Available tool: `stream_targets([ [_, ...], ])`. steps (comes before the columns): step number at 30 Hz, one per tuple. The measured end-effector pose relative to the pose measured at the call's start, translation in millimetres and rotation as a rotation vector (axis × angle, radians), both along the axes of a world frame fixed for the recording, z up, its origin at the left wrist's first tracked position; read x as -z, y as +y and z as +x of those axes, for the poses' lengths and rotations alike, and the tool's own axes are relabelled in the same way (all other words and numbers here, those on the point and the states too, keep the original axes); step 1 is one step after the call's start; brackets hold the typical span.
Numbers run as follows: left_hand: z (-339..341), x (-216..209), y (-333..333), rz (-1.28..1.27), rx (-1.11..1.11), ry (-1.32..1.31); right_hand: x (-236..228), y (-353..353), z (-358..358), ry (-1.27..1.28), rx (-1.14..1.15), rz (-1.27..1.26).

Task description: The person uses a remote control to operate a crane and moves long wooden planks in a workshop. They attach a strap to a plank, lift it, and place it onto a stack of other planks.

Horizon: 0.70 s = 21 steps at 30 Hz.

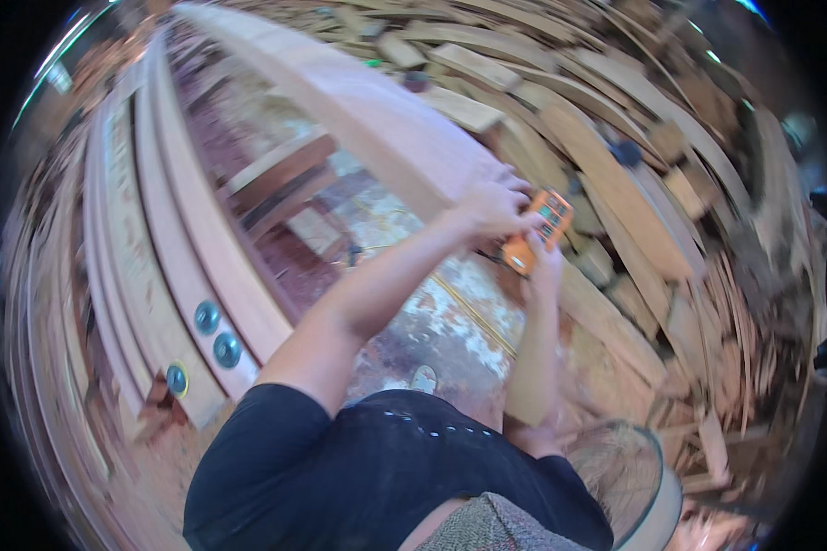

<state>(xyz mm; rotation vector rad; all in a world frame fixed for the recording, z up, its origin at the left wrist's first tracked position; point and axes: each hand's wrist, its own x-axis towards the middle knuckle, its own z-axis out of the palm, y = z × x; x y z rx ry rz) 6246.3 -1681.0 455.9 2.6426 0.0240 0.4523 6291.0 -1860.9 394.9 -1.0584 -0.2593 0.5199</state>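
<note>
Right grip (546, 264) clamped round orange device (551, 210) — left grip (492, 208) at beam (368, 106) end, closure unclear — timber pile (616, 197) crowding right

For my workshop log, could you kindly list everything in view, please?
Handheld device: one, orange, right of centre
Thick plank: one, pale pinkish, upper left to centre
Long boards: several, pinkish-tan, left
Discs: three, teal, on the long boards, lower left
Wood pieces: many, tan, piled at right
Round object: one, dark blue, among the wood pieces
Round-rimmed thing: one, grey, lower right
Floor: one, patchy white and reddish, middle
Cloth: one, grey, bottom edge
Shoe: one, pale, on the floor
Garment: one, black, bottom
Left hand: one, bare, at the thick plank's end
Right hand: one, bare, around the handheld device
</note>
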Motion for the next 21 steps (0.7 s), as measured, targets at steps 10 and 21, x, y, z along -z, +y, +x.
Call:
stream_targets([
  [10, 26, 0, -7, 0.068, 0.055, -0.026, -1, -15, 25, 0.048, -0.009, 0.137],
  [21, 16, -9, -20, 0.069, 0.039, 0.036, 14, -18, 30, -0.02, 0.034, 0.113],
])
